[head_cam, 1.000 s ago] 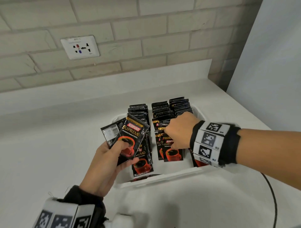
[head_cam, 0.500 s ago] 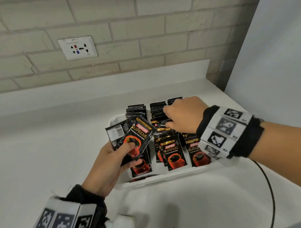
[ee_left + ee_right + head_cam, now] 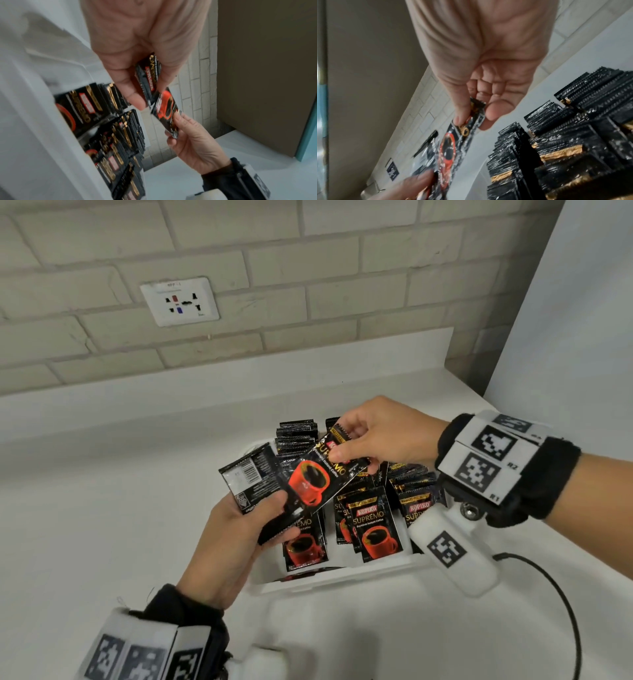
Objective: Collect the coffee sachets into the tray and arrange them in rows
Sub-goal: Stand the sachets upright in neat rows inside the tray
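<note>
A white tray [image 3: 342,577] on the counter holds black coffee sachets in rows [image 3: 373,525], several standing on edge at the back. My left hand [image 3: 270,508] is over the tray's left end and grips a small stack of sachets [image 3: 246,477], the rear one showing its barcode side. My right hand [image 3: 346,453] pinches the top end of the front sachet [image 3: 315,477], which bears a red cup; its lower end still lies at the left thumb. The left wrist view shows the same pinch on that sachet [image 3: 164,108]. In the right wrist view, thumb and fingers close on its top [image 3: 474,115].
A white counter [image 3: 102,525] runs to a brick wall with a socket plate [image 3: 180,301]. A pale panel [image 3: 582,302] stands at the right. A black cable [image 3: 561,594] loops on the counter right of the tray.
My right hand left the rows in the tray, rose and moved left to the left hand's stack, and took hold of the front sachet's top. The left hand stayed put.
</note>
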